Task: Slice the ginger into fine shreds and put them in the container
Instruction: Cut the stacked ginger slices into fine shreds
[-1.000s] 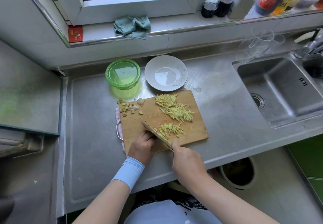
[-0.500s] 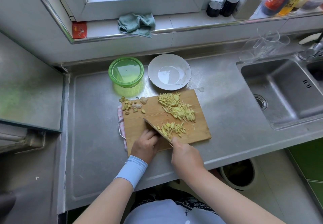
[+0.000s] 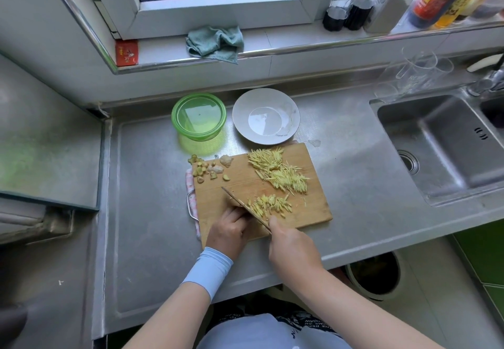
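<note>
Currently, the right hand grips the knife. Its long axis runs diagonally, tip pointing far-left across the cutting board. The left hand is curled against the blade's left side; cannot tell whether it holds anything. Ginger shreds lie just right of the blade. The green container stands behind the board on the surface.

A snug, plain pale-blue sleeve covers the left wrist and lower forearm, ending just short of the left hand. The right forearm is bare. Lower down is a light top — edged by dark fabric with white lettering.
</note>
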{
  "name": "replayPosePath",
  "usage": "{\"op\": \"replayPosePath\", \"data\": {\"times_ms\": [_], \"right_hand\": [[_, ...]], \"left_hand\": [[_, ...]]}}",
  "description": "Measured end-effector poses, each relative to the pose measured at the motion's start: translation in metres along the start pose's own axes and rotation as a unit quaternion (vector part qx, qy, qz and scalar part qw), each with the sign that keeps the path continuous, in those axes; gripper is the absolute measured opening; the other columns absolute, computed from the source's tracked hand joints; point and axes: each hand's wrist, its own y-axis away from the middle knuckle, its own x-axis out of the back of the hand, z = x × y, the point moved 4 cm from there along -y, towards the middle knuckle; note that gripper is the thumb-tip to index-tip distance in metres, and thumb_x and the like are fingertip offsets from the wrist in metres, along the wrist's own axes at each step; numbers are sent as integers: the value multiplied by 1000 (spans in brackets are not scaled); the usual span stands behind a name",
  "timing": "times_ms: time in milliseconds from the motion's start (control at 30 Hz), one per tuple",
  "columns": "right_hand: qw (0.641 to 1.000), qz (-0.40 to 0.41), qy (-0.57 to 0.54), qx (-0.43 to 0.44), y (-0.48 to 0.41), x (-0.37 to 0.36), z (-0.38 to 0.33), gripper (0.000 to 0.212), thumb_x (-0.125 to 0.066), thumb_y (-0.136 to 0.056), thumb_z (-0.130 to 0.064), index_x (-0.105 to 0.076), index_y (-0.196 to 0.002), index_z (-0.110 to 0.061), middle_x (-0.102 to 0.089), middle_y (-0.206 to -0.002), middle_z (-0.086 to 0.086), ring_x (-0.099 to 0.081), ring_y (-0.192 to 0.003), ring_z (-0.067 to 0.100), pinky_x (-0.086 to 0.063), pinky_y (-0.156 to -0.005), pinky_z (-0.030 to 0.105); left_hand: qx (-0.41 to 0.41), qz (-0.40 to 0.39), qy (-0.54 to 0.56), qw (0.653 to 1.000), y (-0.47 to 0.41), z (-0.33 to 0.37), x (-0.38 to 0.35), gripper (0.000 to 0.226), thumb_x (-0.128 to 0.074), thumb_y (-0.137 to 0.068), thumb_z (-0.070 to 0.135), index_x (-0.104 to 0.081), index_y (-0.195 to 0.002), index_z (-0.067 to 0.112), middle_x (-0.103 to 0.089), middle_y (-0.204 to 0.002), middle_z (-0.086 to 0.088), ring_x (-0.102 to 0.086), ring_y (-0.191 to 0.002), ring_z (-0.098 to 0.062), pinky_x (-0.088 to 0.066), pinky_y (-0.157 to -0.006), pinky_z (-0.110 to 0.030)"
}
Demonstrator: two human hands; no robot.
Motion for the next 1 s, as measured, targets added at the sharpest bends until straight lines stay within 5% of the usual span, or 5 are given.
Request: {"op": "replayPosePath", "data": {"times_ms": [133, 300, 467, 767, 1000], "right_hand": [[1000, 3, -1, 1, 9, -1, 7, 30, -41, -98, -8, -40, -125, -20, -64, -84, 5, -56, -73, 31, -36, -58, 36], [1000, 1, -13, 5, -5, -2, -3, 30, -41, -98, -10, -39, -127, -21, -68, -90, 9, -56, -73, 31, -37, -59, 34], [1000, 1, -23, 4, 12, -2, 8, 17, -39, -97, -10, -35, -109, -22, -60, -78, 4, -57, -71, 31, -39, -58, 38], [1000, 0, -24, 5, 3, -3, 9, 24, -41, -97, -11, -40, -119, -20, -65, -84, 7, -58, -74, 33, -44, -61, 39], [1000, 6, 2, 22, -5, -7, 7, 25, -43, -99, -13, -42, -123, -17, -62, -81, 6, -57, -71, 30, -37, -57, 35]], "left_hand": [[8, 3, 16, 1000, 1, -3, -2, 27, -80, -68, -5, -76, -90, 10, -71, -95, -6, -64, -88, -26, -54, -61, -30], [3, -2, -1, 1000, 0, -2, -2, 14, -60, -78, 7, -74, -81, 8, -69, -88, -6, -56, -83, -23, -52, -57, -33], [-6, 4, 34, 999, 2, -3, -2, 31, -81, -68, -8, -76, -93, 9, -71, -97, -7, -63, -88, -27, -52, -71, -31], [-10, 25, 7, 1000, 3, 0, -3, 16, -60, -88, 11, -75, -88, 7, -70, -94, -8, -62, -86, -27, -52, -71, -32], [5, 30, 6, 1000, 4, 0, -4, 5, -70, -83, 4, -73, -84, 7, -69, -89, -7, -59, -80, -26, -50, -66, -32]]}}
